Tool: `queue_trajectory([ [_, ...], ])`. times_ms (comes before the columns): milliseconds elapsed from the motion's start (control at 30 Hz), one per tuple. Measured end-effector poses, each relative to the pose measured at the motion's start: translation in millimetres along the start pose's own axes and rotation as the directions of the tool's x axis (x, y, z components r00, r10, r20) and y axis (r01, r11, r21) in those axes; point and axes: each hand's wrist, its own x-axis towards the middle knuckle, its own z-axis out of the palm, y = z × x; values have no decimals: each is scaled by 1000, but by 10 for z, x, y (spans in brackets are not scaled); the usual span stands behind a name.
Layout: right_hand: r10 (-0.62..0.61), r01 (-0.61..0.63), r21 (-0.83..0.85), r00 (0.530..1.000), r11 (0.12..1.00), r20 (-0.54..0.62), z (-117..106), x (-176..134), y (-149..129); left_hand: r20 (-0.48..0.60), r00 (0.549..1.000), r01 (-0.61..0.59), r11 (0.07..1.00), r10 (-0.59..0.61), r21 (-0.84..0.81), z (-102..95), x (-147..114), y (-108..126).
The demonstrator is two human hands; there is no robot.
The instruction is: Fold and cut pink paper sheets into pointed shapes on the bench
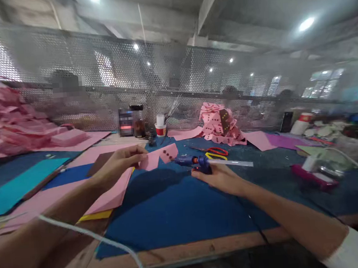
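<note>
Between its fingertips and thumb, my left hand pinches a pink strip with dark dots along its right end. The strip is held in the air above the blue mat. My right hand is wrapped round a blue glue gun, its nozzle pointing left at the dotted end of the strip. Whether the nozzle touches the strip I cannot tell. A long clear glue stick sticks out of the gun's back. Just behind the gun lie scissors with red handles and a yellow-handled tool, partly hidden.
A dotted pink pile stands at the back, beside a red-and-white cup. Pink sheets and a turquoise sheet lie left. A magenta item sits right. A white cord crosses my left forearm. Perforated metal rises behind.
</note>
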Motion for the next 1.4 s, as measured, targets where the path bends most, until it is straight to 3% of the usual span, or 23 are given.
queue_trajectory([
  [300, -34, 33, -34, 999, 999, -37, -2, 32, 120, -27, 1000, 12, 1000, -13, -18, 8, -12, 27],
  [500, -42, 48, 62, 995, 997, -85, 27, 46, 180, -24, 1000, 9, 1000, -10, -10, -5, -18, 26],
  [900, -59, 53, -43, 988, 998, -139, 26, 56, 171, -18, 1000, 10, 1000, -10, -16, 4, -15, 23],
  [1400, -52, 46, -39, 987, 998, -149, 48, 56, 183, -21, 1000, 12, 1000, -12, -9, 13, -28, 38],
])
